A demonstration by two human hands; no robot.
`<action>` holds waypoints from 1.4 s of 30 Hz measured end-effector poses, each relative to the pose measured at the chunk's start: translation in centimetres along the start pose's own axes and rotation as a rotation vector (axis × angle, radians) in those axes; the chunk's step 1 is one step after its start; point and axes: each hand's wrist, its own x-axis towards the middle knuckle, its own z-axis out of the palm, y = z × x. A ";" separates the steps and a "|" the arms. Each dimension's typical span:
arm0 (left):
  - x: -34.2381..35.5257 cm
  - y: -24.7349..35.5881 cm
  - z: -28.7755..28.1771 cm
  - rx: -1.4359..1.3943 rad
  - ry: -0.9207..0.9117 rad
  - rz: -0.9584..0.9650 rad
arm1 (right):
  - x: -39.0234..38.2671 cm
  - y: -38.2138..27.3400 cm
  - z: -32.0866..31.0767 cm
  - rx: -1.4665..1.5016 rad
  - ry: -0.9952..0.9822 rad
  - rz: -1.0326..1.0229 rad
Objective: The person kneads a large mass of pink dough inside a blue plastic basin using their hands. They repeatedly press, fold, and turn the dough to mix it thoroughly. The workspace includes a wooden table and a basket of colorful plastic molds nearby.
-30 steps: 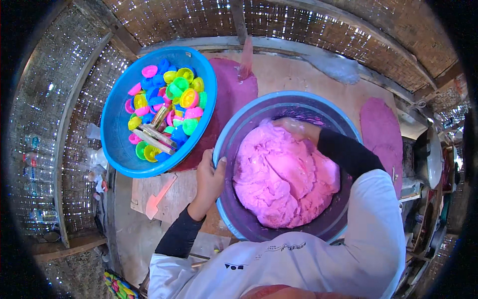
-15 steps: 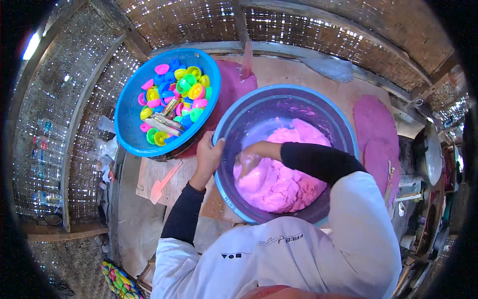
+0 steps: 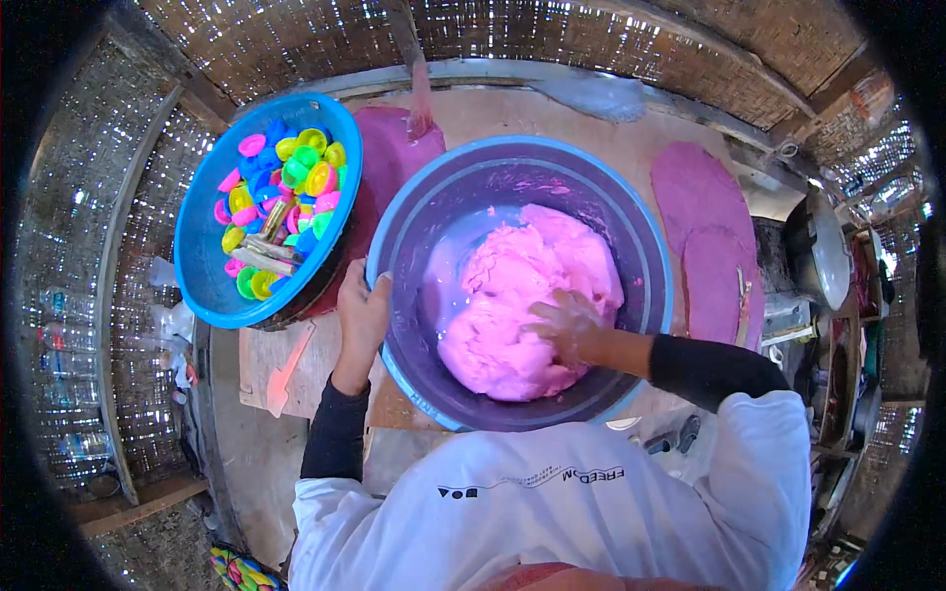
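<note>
Wooden tabletop point(image 3: 483, 113) under everything, woven wall point(image 3: 493, 44) behind. Nearest: right hand point(image 3: 572, 325) is now on the near right part of the pink mass point(image 3: 503, 340); half a second ago it was at the mass's left edge, and a second ago at the far side. Bare tub floor shows left of the mass; a second ago the mass covered more of that side. Looks like kneading going round the lump, judging by these shifts. Right fingers spread, touching the mass; underside of palm hidden, can't tell if any is pinched. Left hand point(image 3: 363, 313) still clamps the left rim of the purple tub point(image 3: 404, 246), thumb on top, fingers outside. Mass sits on the tub floor, under the right hand, to the right of the left hand and apart from it, tub wall between. Pale orange spatula point(image 3: 286, 374) lies left of the tub. Beyond: blue basin point(image 3: 202, 266) of coloured plastic cups point(image 3: 296, 172), and a purple slab point(image 3: 705, 227) on the right.
</note>
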 end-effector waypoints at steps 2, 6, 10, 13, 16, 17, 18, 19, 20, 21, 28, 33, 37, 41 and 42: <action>-0.3 0.1 0.0 0.004 0.012 -0.006 | 2.3 1.0 2.5 0.000 0.149 -0.063; -1.1 0.5 0.0 0.002 0.056 -0.010 | 7.7 1.4 2.6 0.011 0.176 -0.120; -1.5 0.0 0.0 -0.009 0.044 -0.003 | 12.3 3.5 5.3 -0.003 0.329 -0.323; -1.3 -1.0 -0.1 0.023 0.078 -0.012 | 17.5 3.4 6.0 -0.032 0.284 -0.241; -0.9 -2.1 -0.2 0.002 0.096 -0.018 | 20.4 3.5 6.0 -0.042 0.262 -0.142; -0.7 -2.1 -0.3 0.006 0.085 -0.023 | 21.2 3.1 5.7 -0.037 0.199 -0.068; -0.4 -2.0 -0.4 0.005 0.076 -0.025 | 21.7 2.9 5.3 -0.037 0.136 0.005; -0.3 -2.1 -0.4 -0.017 0.079 -0.010 | 20.5 2.9 3.5 0.032 0.081 -0.047; -0.2 -2.1 -0.4 -0.040 0.080 0.007 | 18.8 3.7 2.4 0.247 -0.007 -0.107; 0.0 -2.0 -0.1 -0.066 0.069 0.026 | 16.4 5.1 1.7 0.464 -0.093 -0.153; 2.5 -2.2 -0.2 -0.066 -0.084 0.083 | 0.4 -3.0 -0.6 0.034 -0.001 -0.307; 4.9 -1.0 0.1 0.024 -0.200 0.115 | 2.4 -2.3 2.8 -0.239 0.219 -0.212; 3.4 0.6 0.1 -0.123 -0.192 0.061 | 6.0 -1.5 4.1 -0.122 0.313 -0.162; -0.2 -0.4 0.1 -0.183 -0.053 0.029 | 10.0 0.0 4.5 -0.084 0.352 -0.156; -1.8 -0.5 0.0 -0.160 0.009 0.019 | 10.9 0.2 4.7 -0.066 0.368 -0.195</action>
